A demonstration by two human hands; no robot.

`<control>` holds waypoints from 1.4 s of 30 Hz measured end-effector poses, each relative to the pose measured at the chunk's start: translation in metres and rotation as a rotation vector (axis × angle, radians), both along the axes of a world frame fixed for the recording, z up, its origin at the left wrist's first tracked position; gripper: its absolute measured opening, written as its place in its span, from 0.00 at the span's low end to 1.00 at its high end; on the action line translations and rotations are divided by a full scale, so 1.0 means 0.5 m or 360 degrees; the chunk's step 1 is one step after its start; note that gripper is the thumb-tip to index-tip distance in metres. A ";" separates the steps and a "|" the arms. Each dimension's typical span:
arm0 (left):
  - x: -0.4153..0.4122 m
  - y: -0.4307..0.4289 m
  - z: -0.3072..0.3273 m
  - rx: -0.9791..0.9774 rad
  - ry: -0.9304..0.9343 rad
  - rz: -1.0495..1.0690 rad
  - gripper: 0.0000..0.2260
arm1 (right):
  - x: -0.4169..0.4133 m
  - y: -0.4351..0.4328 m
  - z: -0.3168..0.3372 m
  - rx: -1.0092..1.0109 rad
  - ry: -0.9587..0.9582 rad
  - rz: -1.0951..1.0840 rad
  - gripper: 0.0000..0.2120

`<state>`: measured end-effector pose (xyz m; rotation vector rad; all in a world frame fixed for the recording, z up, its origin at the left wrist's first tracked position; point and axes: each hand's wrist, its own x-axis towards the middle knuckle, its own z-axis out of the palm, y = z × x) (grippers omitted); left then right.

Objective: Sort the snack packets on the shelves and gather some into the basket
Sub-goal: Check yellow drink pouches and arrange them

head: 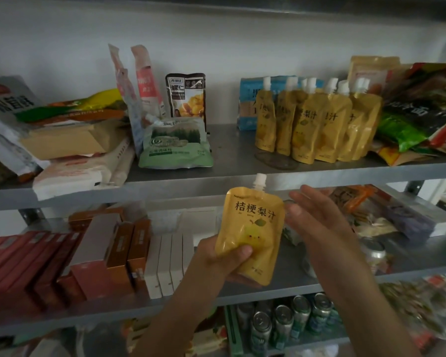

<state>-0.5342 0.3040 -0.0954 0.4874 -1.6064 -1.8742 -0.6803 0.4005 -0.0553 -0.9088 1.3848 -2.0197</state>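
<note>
Pouch in hand: a yellow pear-juice pouch (250,235) is held by the left hand (227,261) in front of the shelving. The thumb presses on its lower front and the fingers curl round behind its bottom left corner. Its long axis stands nearly upright, the top leaning slightly toward the right hand. The white screw cap points up and reaches the front edge of the upper shelf (165,181). The printed face is turned to the camera, with a row of black Chinese characters across the upper part. Below them is a pale cartoon pear with a green leaf. The foil is glossy and creased where the thumb bears on it.

The right hand (317,217) is spread with straight fingers and holds nothing. Its fingertips are just beside the pouch's right edge; whether they touch it cannot be told.

Above the right hand, a row of matching pouches (317,124) stands upright on the upper shelf, caps up. Above the left hand and to its left lies a green packet (177,145), with a chestnut packet (187,96) upright behind it. Left of the left hand stand white boxes (168,264) and brown boxes (119,253). Drink cans (283,323) stand below the hands.
</note>
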 end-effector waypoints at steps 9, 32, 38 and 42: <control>0.015 0.016 -0.001 0.0220 -0.0028 -0.0258 0.29 | 0.018 -0.024 0.023 0.0048 -0.0357 0.0705 0.25; 0.037 0.014 -0.001 -0.0071 0.0271 -0.0155 0.12 | 0.039 -0.032 0.054 0.0178 0.0060 0.0573 0.29; 0.015 0.019 -0.017 -0.1043 -0.0163 0.0907 0.21 | 0.072 -0.054 0.064 -0.0238 -0.0394 0.0185 0.09; 0.003 0.025 -0.036 -0.1429 -0.0365 0.0663 0.49 | 0.118 -0.054 0.071 -0.0280 -0.0521 0.0074 0.09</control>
